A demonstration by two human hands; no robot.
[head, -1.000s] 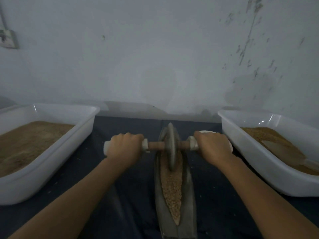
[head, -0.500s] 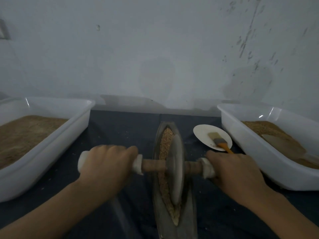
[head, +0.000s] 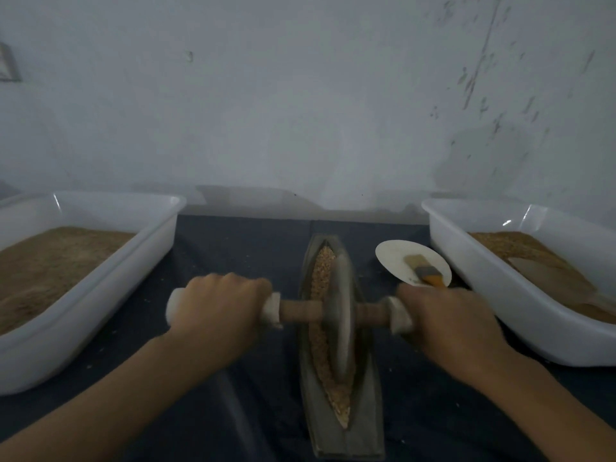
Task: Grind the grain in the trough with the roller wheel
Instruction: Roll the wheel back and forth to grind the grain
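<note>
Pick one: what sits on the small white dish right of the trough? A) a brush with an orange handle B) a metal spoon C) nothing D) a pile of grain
A. A brush with pale bristles and an orange handle lies on the small white dish, just beyond the right hand, which has its grip on the roller wheel handle.
</note>
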